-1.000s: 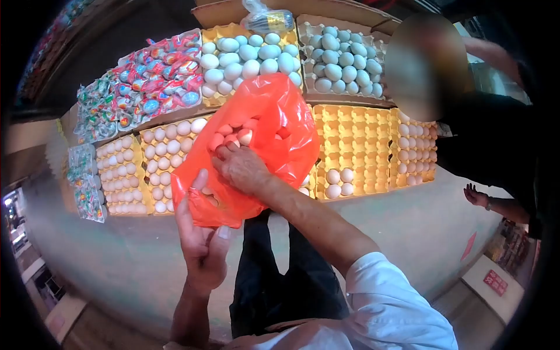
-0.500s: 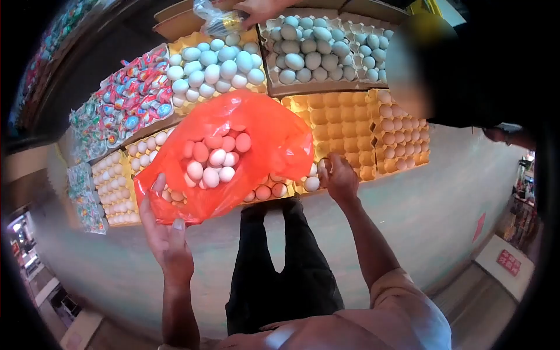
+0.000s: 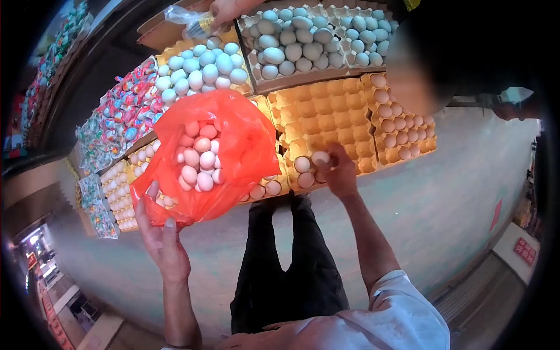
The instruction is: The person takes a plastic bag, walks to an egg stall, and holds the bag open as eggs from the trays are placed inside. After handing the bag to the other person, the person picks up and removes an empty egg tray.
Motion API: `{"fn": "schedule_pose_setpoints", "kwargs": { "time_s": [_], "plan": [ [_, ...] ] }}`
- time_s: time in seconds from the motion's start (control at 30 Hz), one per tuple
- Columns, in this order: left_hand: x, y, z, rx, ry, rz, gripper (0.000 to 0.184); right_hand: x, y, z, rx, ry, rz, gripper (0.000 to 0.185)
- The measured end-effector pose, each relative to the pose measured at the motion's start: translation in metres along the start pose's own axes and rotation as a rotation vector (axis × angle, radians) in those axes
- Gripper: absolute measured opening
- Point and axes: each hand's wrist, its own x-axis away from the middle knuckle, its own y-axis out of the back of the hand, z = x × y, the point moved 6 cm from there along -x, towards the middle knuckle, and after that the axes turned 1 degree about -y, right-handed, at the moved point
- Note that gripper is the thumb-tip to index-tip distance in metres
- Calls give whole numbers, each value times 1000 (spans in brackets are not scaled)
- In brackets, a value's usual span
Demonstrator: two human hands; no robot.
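A thin red plastic bag [image 3: 251, 143] lies spread over the egg trays, its mouth facing up. Several pale pink and brown eggs [image 3: 205, 159] sit inside it. My left hand [image 3: 166, 248] grips the bag's near left edge between thumb and fingers. To the right, my right hand [image 3: 341, 172] is closed on an egg [image 3: 320, 157] at the near edge of a yellow egg tray [image 3: 326, 111]. Two more eggs [image 3: 302, 164] rest in that tray just left of my fingers. My palm hides part of the cups below.
Pale blue-green eggs [image 3: 286, 38] fill trays at the back. Wrapped items in colourful plastic [image 3: 134, 96] lie at left. Another tray of eggs [image 3: 399, 123] stands at right. Another person's hand [image 3: 228, 10] holds a clear plastic package [image 3: 189, 20] at the top. A dark blurred shape covers the upper right.
My right hand now has an egg between its fingers, raised slightly from the tray. The bag's right side has drawn in leftward. The whole view has shifted a little.
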Motion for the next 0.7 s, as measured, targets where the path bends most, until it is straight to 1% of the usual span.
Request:
{"fn": "schedule_pose_setpoints", "kwargs": {
  "time_s": [0.07,0.1,0.17,0.27,0.3,0.37,0.4,0.43,0.5,0.53,0.57,0.63,0.67,0.7],
  "plan": [
    [-2,-1,-2,20,8,-8,64,3,-1,-22,-899,-456,101,20],
    [-2,-2,-2,19,10,-10,64,2,-2,-25,-899,-456,104,20],
    [-3,-4,-2,12,7,-17,63,1,-15,-32,-892,-490,234,22],
    [-4,-6,1,36,5,-9,64,-1,-33,-37,-879,-533,428,33],
    [-5,-5,0,36,3,-11,64,-3,-32,-23,-880,-531,430,33],
    [-5,-5,0,27,19,-15,65,-12,-20,31,262,-54,333,44],
    [-6,-5,-2,29,15,-18,65,-10,-28,33,404,-44,299,46],
    [-6,-4,-2,17,31,-17,65,-10,-31,35,403,-35,294,46],
    [-6,2,-3,-1,35,-30,64,-13,-40,41,531,-55,330,43],
    [-4,4,0,4,41,-33,64,-15,-35,51,505,-8,356,34],
    [-3,8,4,11,48,-36,64,-15,-35,53,503,8,351,34],
    [-3,16,10,5,36,-53,62,-9,-44,51,515,44,472,28],
    [-4,14,10,9,34,-23,62,-8,-42,51,555,86,280,26],
    [-4,13,9,13,34,7,62,-7,-44,50,555,102,275,26]
  ]
}}
